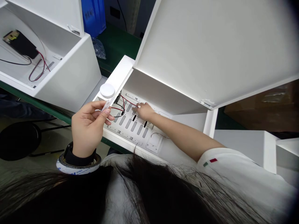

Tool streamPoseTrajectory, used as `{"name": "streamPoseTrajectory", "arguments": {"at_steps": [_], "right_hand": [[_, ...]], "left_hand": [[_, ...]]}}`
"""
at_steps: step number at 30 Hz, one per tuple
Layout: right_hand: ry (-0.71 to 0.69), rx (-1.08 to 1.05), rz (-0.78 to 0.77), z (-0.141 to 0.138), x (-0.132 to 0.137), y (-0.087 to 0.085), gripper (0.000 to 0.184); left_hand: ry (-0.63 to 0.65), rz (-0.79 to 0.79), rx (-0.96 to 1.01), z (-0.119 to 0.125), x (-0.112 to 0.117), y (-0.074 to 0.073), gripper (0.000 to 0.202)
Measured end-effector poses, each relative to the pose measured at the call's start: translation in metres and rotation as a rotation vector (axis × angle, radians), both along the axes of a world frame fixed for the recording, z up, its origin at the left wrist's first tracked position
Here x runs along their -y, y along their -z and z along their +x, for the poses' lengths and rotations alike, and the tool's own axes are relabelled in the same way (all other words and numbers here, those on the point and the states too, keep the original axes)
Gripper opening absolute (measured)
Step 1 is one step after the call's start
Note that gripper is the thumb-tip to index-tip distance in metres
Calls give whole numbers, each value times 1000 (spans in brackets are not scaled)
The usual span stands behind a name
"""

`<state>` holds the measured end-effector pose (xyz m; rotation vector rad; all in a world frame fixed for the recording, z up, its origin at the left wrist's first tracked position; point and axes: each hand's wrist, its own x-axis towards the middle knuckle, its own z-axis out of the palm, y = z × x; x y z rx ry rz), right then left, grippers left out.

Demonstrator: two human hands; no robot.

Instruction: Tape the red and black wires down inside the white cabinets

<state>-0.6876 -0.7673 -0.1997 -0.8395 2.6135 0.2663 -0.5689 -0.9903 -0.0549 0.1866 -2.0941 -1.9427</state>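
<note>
Red and black wires (123, 107) lie over the slotted floor of the white box (125, 68); we judge the step in hand to be handling this wiring. Our right hand (145, 111) reaches inside, fingers bent near a red wire, though we cannot tell whether they grip it. Our left hand (91, 124) pinches a small pale strip (106, 105) beside a white disc (107, 90). The next move calls for keeping the wires untangled. Behind stands the open lid (210, 46).

On grn. bench (123, 43), open wht. box (168, 96) is set ctr., 2nd open box (72, 73) L; plastic bag (99, 49) is laid nr. blue bin (94, 17).
</note>
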Motion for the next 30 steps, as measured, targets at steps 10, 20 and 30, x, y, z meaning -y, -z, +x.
{"name": "streamPoseTrajectory", "arguments": {"at_steps": [10,20,30], "right_hand": [[436,56,-440,-2,-1,-117,21],[302,550,-1511,58,45,-176,25],[66,67,-1079,69,47,-183,9]], "left_hand": [[50,-13,55,2,1,-8,15],[173,94,152,1,-8,-14,17],[164,56,195,1,-1,-16,17]]}}
